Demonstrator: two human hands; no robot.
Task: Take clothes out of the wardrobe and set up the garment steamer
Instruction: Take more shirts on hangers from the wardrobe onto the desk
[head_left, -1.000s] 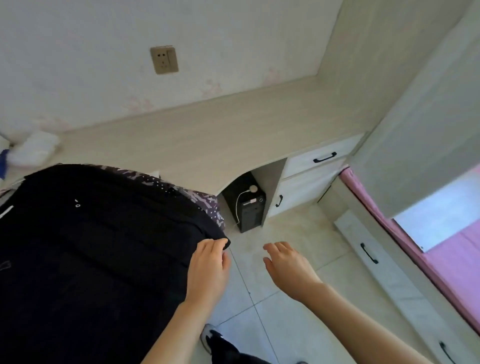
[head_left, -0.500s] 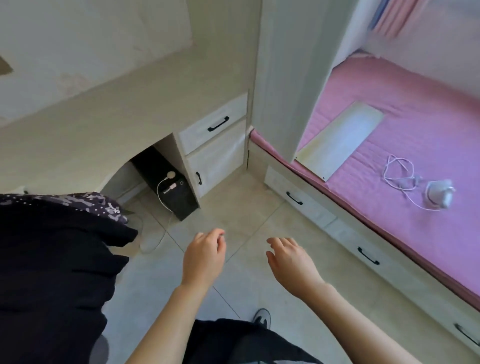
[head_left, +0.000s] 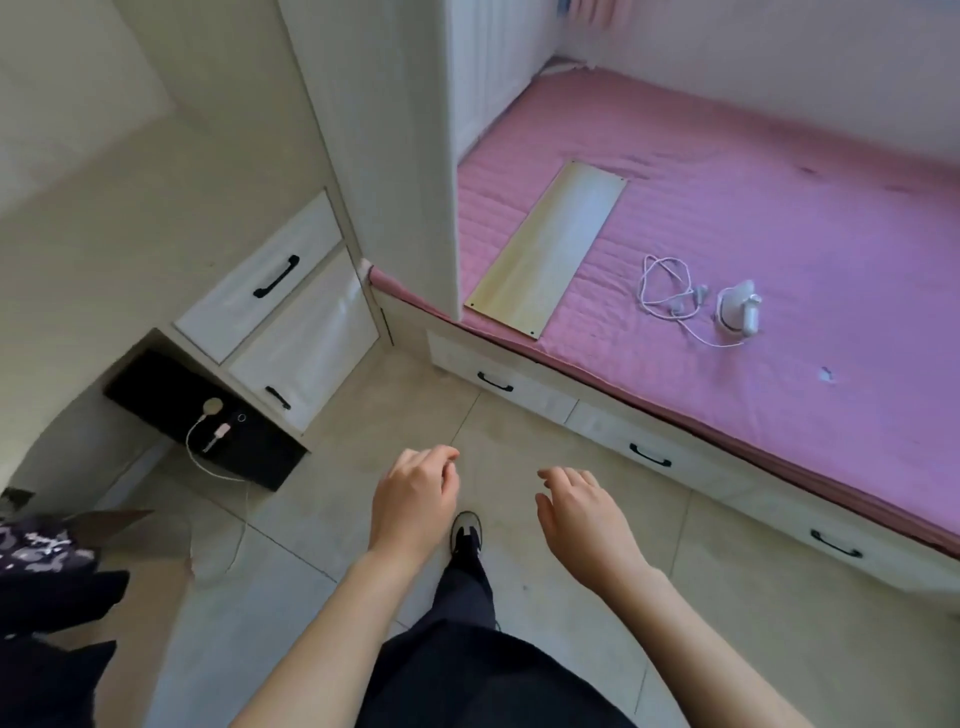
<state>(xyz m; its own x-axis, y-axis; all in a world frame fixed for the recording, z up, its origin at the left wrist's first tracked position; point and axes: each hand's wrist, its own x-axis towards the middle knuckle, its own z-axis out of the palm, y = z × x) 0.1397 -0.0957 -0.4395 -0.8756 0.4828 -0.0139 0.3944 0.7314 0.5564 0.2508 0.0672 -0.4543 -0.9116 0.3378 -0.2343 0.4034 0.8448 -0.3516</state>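
A small white garment steamer (head_left: 737, 314) lies on the pink bed (head_left: 831, 249), its white cord (head_left: 670, 291) coiled to its left. Black clothes (head_left: 47, 639) lie at the lower left edge, over a patterned cloth. My left hand (head_left: 413, 501) and my right hand (head_left: 584, 522) hover above the tiled floor in the middle, both empty with fingers loosely curled and apart. The steamer is far up and to the right of both hands. A pale wardrobe panel (head_left: 395, 156) stands between desk and bed.
A pale wooden board (head_left: 545, 249) rests on the bed by the wardrobe. Bed drawers (head_left: 649, 441) with black handles line the bed base. Desk drawers (head_left: 270, 291) and a black computer case (head_left: 208, 415) with a white cable sit at left. My shoe (head_left: 466, 530) is on the floor.
The view has swung right from the desk and black clothes toward the bed. My left hand has let go of the black garment; both hands now hang free over the floor.
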